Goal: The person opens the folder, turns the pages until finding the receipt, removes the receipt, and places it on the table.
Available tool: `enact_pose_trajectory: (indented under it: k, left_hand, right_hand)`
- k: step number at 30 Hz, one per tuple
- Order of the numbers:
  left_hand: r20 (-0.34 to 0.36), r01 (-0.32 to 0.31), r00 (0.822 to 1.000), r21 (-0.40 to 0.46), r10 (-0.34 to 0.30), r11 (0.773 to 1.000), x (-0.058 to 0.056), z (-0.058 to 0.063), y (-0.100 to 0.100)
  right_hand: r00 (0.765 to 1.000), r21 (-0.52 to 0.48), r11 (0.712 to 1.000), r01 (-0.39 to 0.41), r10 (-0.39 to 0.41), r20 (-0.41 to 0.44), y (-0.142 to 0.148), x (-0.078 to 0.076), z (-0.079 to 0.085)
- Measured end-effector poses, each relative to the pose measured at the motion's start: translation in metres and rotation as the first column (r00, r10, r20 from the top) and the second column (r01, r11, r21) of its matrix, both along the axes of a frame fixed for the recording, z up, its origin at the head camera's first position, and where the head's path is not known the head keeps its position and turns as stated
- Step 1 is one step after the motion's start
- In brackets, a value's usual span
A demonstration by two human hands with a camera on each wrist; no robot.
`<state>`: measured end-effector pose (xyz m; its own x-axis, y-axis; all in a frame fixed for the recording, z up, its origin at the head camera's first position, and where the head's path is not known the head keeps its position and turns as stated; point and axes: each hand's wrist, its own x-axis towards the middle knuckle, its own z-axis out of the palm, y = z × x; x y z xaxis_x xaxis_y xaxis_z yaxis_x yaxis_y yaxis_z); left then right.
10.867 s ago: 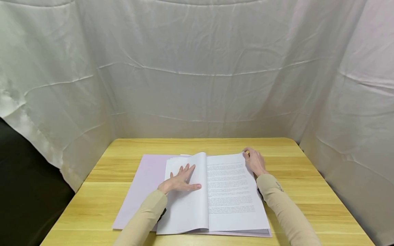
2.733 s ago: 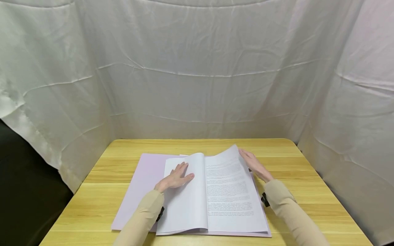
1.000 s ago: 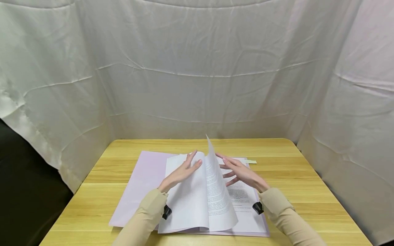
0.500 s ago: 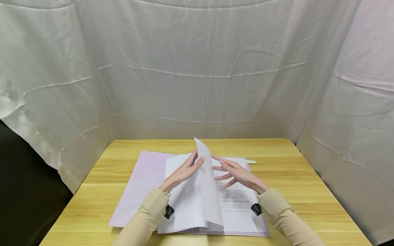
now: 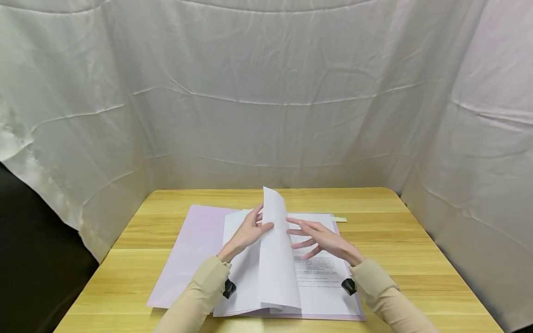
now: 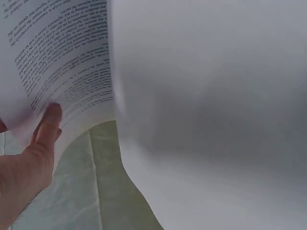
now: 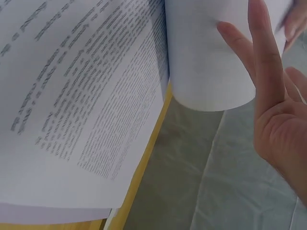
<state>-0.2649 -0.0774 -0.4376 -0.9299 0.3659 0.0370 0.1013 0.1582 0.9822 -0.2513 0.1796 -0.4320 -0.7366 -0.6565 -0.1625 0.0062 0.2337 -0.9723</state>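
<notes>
A stapled-looking stack of white paper lies spread in a lavender folder (image 5: 189, 252) on the table. One page (image 5: 278, 259) stands raised and curved over to the left, its blank back facing up in the head view. My left hand (image 5: 246, 233) pinches this page by its free edge, thumb in front and fingers partly hidden behind. My right hand (image 5: 329, 241), fingers spread, is just right of the page's curve; whether its fingertips touch the paper is unclear. Beneath it lies a printed page (image 5: 318, 273). The left wrist view shows the left fingers against the printed side (image 6: 72, 62).
A pale yellow tab (image 5: 339, 219) sticks out past the folder's upper right edge. The wooden table (image 5: 399, 259) extends on both sides. Light grey cloth (image 5: 275, 129) hangs behind and at the sides.
The page lying flat on the right has been lifted and swung left, uncovering another printed page and the tab. My left hand has gone from resting flat to pinching it; my right hand moved inward.
</notes>
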Motion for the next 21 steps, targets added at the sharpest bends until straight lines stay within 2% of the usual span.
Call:
enact_pose_trajectory:
  k: [5,10,13,21]
  left_hand:
    - [0.003,-0.049,0.999,0.034,0.049,0.998,0.0,-0.003,-0.001]
    - [0.07,-0.128,0.989,0.006,0.128,0.992,-0.001,-0.008,-0.003]
    - [0.077,-0.163,0.983,-0.032,0.165,0.986,-0.001,-0.011,-0.005]
    - [0.117,-0.179,0.975,-0.098,0.19,0.979,-0.004,-0.02,-0.014]
  right_hand:
    - [1.0,-0.009,1.0,0.008,-0.008,-0.007,0.007,0.002,-0.002]
    - [0.998,0.007,0.999,0.048,-0.048,-0.036,0.017,0.0,-0.01]
    - [0.995,0.043,0.996,0.081,-0.079,-0.059,0.023,-0.003,-0.017]
    - [0.99,0.073,0.991,0.113,-0.107,-0.087,0.043,-0.011,-0.033]
